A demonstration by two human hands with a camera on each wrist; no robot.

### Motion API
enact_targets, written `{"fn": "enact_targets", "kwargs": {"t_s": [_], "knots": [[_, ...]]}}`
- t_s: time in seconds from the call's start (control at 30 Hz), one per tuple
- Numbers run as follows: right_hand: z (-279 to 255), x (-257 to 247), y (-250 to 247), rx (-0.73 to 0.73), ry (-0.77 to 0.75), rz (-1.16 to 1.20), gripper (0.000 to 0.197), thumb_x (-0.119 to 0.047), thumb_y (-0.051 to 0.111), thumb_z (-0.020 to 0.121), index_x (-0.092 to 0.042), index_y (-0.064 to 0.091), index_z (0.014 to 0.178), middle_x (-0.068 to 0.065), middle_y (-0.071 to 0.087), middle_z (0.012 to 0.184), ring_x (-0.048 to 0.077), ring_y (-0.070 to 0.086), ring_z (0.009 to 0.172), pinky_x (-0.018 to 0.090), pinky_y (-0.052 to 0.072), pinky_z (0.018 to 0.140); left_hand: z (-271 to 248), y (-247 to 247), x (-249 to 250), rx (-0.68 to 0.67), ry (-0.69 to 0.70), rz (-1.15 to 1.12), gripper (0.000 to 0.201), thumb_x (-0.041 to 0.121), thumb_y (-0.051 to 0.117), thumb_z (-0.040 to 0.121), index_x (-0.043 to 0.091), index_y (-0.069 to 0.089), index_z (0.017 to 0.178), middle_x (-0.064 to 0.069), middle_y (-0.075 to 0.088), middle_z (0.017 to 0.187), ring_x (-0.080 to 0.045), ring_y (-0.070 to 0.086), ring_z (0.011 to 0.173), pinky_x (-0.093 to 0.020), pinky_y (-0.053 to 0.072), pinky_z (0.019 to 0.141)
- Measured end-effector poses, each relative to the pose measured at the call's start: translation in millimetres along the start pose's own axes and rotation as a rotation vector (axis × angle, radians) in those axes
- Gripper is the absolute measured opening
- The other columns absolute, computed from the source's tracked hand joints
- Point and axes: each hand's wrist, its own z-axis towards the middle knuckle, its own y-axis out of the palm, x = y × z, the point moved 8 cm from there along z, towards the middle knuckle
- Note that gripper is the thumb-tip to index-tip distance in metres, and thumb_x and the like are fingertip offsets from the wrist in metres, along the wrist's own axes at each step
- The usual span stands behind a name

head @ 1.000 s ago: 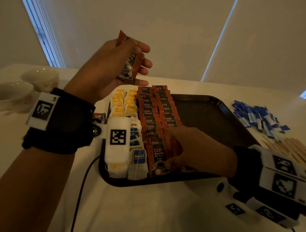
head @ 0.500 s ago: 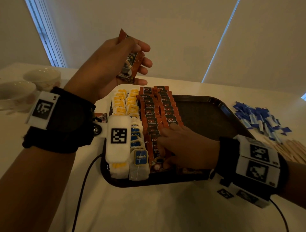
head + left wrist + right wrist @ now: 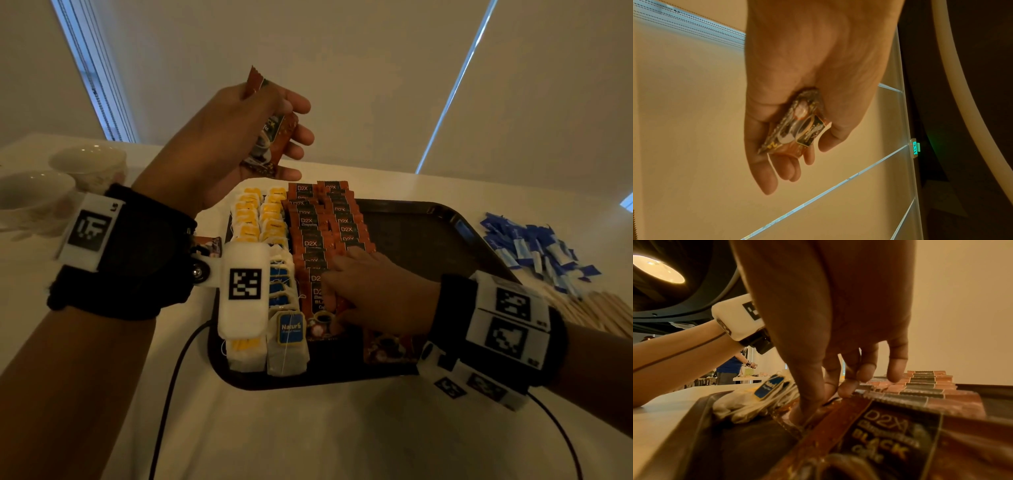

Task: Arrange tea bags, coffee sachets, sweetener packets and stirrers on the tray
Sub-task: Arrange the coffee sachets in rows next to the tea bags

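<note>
Dark plastic, the tray [image 3: 445,219] carries overlapping coffee sachets [image 3: 310,243]; I keep my right hand [image 3: 373,291] spread flat on them, pressing rows square, while my left hand [image 3: 219,137], lifted above, pinches spare sachets [image 3: 795,129] to add.

the coffee sachets [image 3: 310,240] on the tray [image 3: 428,219] read "d2x"; the nearest adds "black". a blue tea bag tag [image 3: 290,328] beside them reads "nature". a green wall sign [image 3: 915,148] reads "exit".
</note>
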Motion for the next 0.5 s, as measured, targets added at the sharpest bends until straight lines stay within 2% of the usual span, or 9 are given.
{"fn": "enact_targets", "kwargs": {"t_s": [0.17, 0.27, 0.4, 0.5], "knots": [[-27.6, 17.1, -12.3, 0.031, 0.054, 0.111, 0.041, -0.05, 0.06, 0.082, -0.03, 0.046, 0.115, -0.011, 0.038, 0.121, 0.008, 0.032, 0.115, 0.026, 0.033, 0.092, -0.6, -1.7, 1.6, 0.012, 0.007, 0.007, 0.025, 0.017, 0.037, 0.098, 0.017, 0.061, 0.102, -0.004, 0.068, 0.087, -0.013, 0.065, 0.075, -0.034, 0.059, 0.072], [-44.4, 31.9, 0.3, -0.051, 0.103, 0.1, 0.05, -0.049, 0.063, 0.08, -0.027, 0.044, 0.12, -0.01, 0.037, 0.129, 0.003, 0.029, 0.107, 0.021, 0.033, 0.092, -0.5, -1.2, 1.0, 0.01, 0.01, 0.019, 0.025, 0.017, 0.037, 0.098, 0.017, 0.061, 0.104, -0.004, 0.067, 0.089, -0.013, 0.065, 0.077, -0.035, 0.059, 0.074], [-48.9, 38.8, 22.5, -0.137, 0.104, 0.12, 0.07, -0.051, 0.064, 0.079, -0.025, 0.036, 0.137, -0.007, 0.029, 0.14, 0.011, 0.029, 0.12, 0.026, 0.034, 0.1, 0.4, 1.6, -0.6, 0.001, 0.004, 0.03, 0.025, 0.018, 0.037, 0.099, 0.017, 0.061, 0.105, -0.004, 0.067, 0.089, -0.014, 0.065, 0.078, -0.036, 0.059, 0.074], [-43.6, 42.3, 24.4, -0.124, 0.101, 0.131, 0.065, -0.049, 0.064, 0.08, -0.026, 0.038, 0.135, -0.005, 0.026, 0.139, 0.013, 0.025, 0.12, 0.026, 0.033, 0.098, 0.6, 1.1, -1.6, 0.001, 0.004, 0.038, 0.025, 0.018, 0.037, 0.099, 0.017, 0.061, 0.105, -0.005, 0.067, 0.09, -0.014, 0.065, 0.078, -0.034, 0.059, 0.073]]}}
